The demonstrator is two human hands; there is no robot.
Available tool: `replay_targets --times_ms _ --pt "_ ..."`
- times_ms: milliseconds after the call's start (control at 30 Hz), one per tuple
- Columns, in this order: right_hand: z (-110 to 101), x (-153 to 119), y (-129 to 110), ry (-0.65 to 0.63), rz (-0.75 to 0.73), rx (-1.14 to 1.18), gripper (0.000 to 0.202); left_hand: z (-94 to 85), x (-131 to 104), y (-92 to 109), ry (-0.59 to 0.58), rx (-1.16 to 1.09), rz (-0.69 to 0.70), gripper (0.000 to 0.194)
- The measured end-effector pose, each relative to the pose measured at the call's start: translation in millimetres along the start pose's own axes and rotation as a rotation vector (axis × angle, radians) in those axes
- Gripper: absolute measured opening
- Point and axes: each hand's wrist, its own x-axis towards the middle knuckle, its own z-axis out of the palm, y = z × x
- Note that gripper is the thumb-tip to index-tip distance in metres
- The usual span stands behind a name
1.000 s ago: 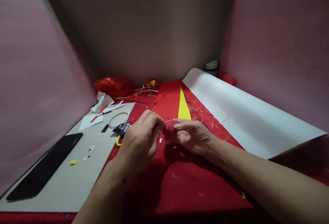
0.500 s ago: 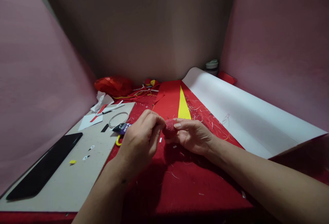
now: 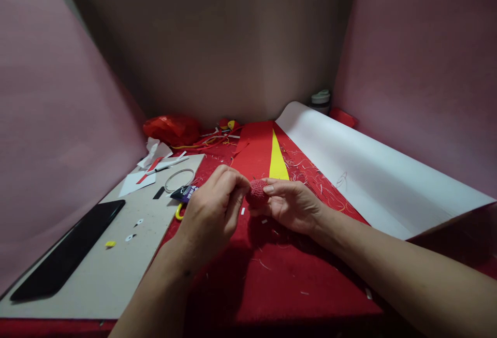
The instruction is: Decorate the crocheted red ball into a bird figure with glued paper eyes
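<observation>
A small round ball (image 3: 257,192), pinkish red with a crocheted-looking texture, is held up over the red table in front of me. My right hand (image 3: 289,204) grips it from the right, thumb on its near face and fingers underneath. At the ball's left edge, my left hand (image 3: 217,204) is closed in a pinch against it; the back of the hand hides the exact fingertip contact. Below and left of the left hand lie a dark printed packet (image 3: 184,193) and a yellow ring-like handle (image 3: 179,212), partly covered by it.
On the left, a pale board (image 3: 89,276) bears a black flat slab (image 3: 70,250), paper eye cutouts (image 3: 131,237) and a roll of tape (image 3: 179,180). Red corrugated sheet (image 3: 254,146) and a yellow strip (image 3: 279,159) lie ahead. A curled white sheet (image 3: 373,177) fills the right.
</observation>
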Motion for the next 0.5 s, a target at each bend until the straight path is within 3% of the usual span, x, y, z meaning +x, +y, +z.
replay_targets --times_ms 500 --pt "-4.2 1.8 1.3 -0.019 -0.006 0.004 0.015 0.3 -1.4 -0.4 -0.008 -0.018 -0.003 0.014"
